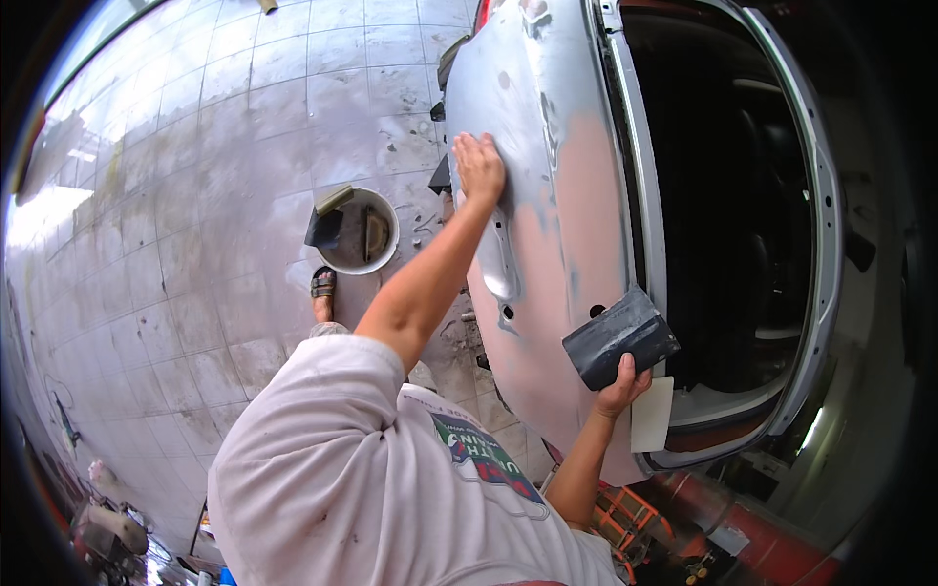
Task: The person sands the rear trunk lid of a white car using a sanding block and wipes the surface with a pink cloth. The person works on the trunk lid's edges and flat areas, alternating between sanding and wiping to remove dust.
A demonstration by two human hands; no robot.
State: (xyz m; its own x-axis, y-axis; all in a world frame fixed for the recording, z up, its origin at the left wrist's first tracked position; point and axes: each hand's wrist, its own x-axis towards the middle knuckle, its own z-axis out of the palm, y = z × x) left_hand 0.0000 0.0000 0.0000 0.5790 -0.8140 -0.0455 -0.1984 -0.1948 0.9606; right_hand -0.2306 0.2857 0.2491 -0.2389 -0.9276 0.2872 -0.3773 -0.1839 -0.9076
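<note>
My left hand [479,170] lies flat on the grey, bare-looking part of a car door panel [576,186], its fingers stretched out together. Just below it is a recessed door handle area [498,264]. My right hand [622,387] grips the lower edge of a dark sheet of sandpaper [621,337], which looks folded; whether a block sits inside it I cannot tell. The sandpaper is at the panel's window-side edge, beside a small round hole. Pinkish filler or primer covers much of the panel, with grey patches showing through.
A white bucket [393,220] of murky water stands on the tiled floor [244,195] at left, with a dark sheet and a rounded tool at its rim. A pale card [652,415] rests near the window frame. An orange metal rack [630,523] stands at lower right.
</note>
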